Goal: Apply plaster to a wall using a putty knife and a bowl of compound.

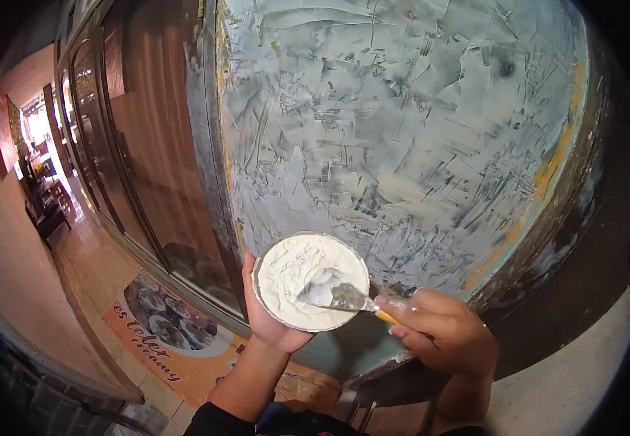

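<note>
My left hand grips a round tub of creamy white paste from below and beside, at the lower middle of the view. A putty knife with a yellow handle is in my right hand, fingers wrapped round it, its metal blade lying in the paste with some white on it. Behind both hands stands a wall panel coated in streaky grey-white filler, with yellow and pale green showing along its edges.
Dark-framed glass doors adjoin the panel's left. An orange printed banner lies on the tiled floor below. A passage with furniture recedes at far left beside a plain wall. A dark ledge borders the panel's lower right.
</note>
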Motion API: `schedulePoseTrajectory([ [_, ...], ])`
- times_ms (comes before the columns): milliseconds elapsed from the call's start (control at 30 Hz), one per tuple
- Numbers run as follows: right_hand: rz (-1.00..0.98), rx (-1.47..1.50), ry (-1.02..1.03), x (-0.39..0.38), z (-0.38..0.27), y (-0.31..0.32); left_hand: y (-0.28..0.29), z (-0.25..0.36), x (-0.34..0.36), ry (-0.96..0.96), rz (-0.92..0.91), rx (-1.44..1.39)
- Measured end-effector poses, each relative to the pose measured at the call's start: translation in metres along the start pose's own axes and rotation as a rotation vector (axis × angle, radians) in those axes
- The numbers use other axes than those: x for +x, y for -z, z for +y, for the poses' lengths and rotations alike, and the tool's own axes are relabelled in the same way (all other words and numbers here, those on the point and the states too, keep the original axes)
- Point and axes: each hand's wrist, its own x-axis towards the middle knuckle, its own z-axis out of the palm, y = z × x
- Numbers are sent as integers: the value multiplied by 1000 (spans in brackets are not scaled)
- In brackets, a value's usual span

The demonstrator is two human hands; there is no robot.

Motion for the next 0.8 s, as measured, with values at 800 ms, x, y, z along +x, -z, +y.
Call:
schedulePoseTrajectory([
  [800,32,-107,-97,42,-8,-22,-4,13,17,139,7,-20],
])
